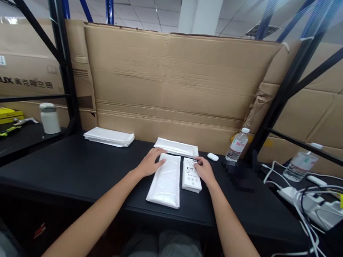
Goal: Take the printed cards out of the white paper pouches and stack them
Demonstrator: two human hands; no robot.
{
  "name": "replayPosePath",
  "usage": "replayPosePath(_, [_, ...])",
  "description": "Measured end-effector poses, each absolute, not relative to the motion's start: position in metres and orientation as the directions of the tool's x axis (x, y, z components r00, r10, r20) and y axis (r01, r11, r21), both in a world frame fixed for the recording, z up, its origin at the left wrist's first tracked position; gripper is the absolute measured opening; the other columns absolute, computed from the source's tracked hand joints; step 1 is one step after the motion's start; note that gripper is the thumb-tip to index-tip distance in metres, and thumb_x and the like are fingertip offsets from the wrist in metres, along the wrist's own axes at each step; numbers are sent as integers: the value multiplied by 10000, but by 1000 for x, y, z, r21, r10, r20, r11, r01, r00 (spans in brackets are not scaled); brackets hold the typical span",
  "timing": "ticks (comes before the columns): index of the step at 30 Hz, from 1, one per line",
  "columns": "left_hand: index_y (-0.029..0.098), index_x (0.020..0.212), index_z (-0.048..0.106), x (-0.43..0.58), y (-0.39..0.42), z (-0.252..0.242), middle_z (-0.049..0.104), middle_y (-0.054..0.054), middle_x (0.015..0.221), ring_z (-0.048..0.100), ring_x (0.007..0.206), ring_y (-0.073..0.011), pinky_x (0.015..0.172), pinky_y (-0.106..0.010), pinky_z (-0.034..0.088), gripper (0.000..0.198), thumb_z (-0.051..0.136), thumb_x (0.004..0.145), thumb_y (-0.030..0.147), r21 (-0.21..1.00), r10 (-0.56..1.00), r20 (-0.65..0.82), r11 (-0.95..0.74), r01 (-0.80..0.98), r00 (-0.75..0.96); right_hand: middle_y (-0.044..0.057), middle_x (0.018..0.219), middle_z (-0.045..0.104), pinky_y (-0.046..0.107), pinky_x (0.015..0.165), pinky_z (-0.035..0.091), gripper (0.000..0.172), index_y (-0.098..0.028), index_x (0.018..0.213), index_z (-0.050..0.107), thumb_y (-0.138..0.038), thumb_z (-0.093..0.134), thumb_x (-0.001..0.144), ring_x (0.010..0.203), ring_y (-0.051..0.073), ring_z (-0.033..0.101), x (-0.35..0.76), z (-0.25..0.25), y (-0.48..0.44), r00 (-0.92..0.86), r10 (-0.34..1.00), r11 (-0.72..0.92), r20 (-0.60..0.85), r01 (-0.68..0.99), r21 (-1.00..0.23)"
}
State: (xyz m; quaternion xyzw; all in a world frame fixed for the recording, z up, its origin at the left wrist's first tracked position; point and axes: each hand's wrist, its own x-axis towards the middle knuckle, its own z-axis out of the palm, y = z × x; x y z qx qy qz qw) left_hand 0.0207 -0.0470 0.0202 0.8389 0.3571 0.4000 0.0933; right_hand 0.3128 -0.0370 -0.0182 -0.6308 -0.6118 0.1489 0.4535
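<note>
A white plastic pouch (166,184) lies lengthwise on the black table (85,171) in front of me. My left hand (150,162) rests on its upper left corner, fingers spread flat. Right beside the pouch lies a white remote control (191,175) with buttons facing up. My right hand (204,169) touches the remote's upper right corner, its fingers curled at the top edge. Behind both sits a flat stack of white pouches (176,148).
Another stack of white pouches (109,136) lies at the back left. A small white oval object (212,157) and a water bottle (237,145) stand at the back right. A white canister (50,118) sits left; a power strip with cables (316,205) right. Cardboard walls the back.
</note>
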Motion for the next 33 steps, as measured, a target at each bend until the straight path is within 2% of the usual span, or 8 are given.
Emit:
replayPosePath(3, [250, 1247, 573, 24, -51, 21, 545, -67, 1309, 452, 1241, -236, 1091, -382, 312, 403, 534, 876, 403, 435, 631, 524, -775, 457, 572, 31, 871, 580, 306, 781, 449, 362, -195, 1039, 653, -225, 515, 705, 804, 182, 578, 312, -17, -38, 212, 909, 150, 358, 636, -757])
replayPosePath(6, [272, 1208, 614, 25, -51, 17, 569, -51, 1298, 478, 1226, -254, 1085, -403, 320, 412, 568, 845, 462, 471, 657, 323, -736, 486, 681, 29, 865, 583, 311, 792, 450, 349, -195, 1027, 657, -226, 519, 708, 803, 181, 581, 312, -15, -41, 209, 911, 148, 356, 640, -754])
replayPosePath(8, [282, 1182, 633, 25, -51, 15, 574, -39, 1296, 475, 1233, -253, 1083, -398, 321, 409, 568, 838, 494, 484, 668, 256, -714, 505, 699, 26, 857, 585, 312, 795, 451, 340, -197, 1017, 660, -225, 525, 706, 802, 179, 581, 311, -14, -42, 204, 909, 155, 364, 644, -749])
replayPosePath(15, [302, 1190, 630, 26, -55, 18, 541, -44, 1334, 438, 1275, -270, 1111, -411, 255, 531, 621, 757, 607, 519, 690, 221, -682, 516, 689, 63, 894, 608, 326, 795, 467, 288, -172, 953, 677, -327, 530, 761, 775, 182, 580, 312, -13, -39, 259, 855, 196, 449, 641, -742])
replayPosePath(18, [306, 1213, 614, 27, -58, 20, 513, -62, 1363, 394, 1307, -287, 1119, -429, 216, 590, 668, 711, 611, 521, 684, 198, -680, 515, 703, 91, 956, 638, 341, 840, 467, 301, -159, 938, 692, -348, 513, 786, 835, 199, 600, 316, -15, -32, 262, 841, 225, 474, 627, -746])
replayPosePath(24, [309, 1202, 618, 28, -60, 20, 498, -68, 1368, 382, 1295, -317, 1106, -463, 215, 624, 719, 660, 600, 526, 688, 189, -673, 520, 700, 104, 1017, 693, 346, 891, 461, 384, -156, 1098, 669, -345, 532, 794, 951, 219, 636, 321, -19, -20, 311, 887, 136, 341, 531, -837])
replayPosePath(28, [311, 1184, 630, 28, -61, 21, 512, -66, 1358, 397, 1293, -313, 1105, -456, 228, 593, 727, 665, 579, 538, 683, 215, -680, 499, 698, 108, 1093, 690, 356, 927, 445, 444, -161, 1196, 628, -332, 533, 797, 1017, 226, 631, 319, -19, -15, 322, 893, 136, 314, 472, -871])
replayPosePath(33, [342, 1266, 571, 26, -60, 24, 418, -63, 1454, 279, 1376, -344, 1127, -517, 147, 720, 729, 625, 628, 528, 658, 112, -674, 516, 745, 90, 1075, 705, 370, 929, 445, 444, -194, 1199, 632, -354, 552, 793, 1030, 230, 631, 322, -23, -2, 316, 894, 137, 319, 484, -865])
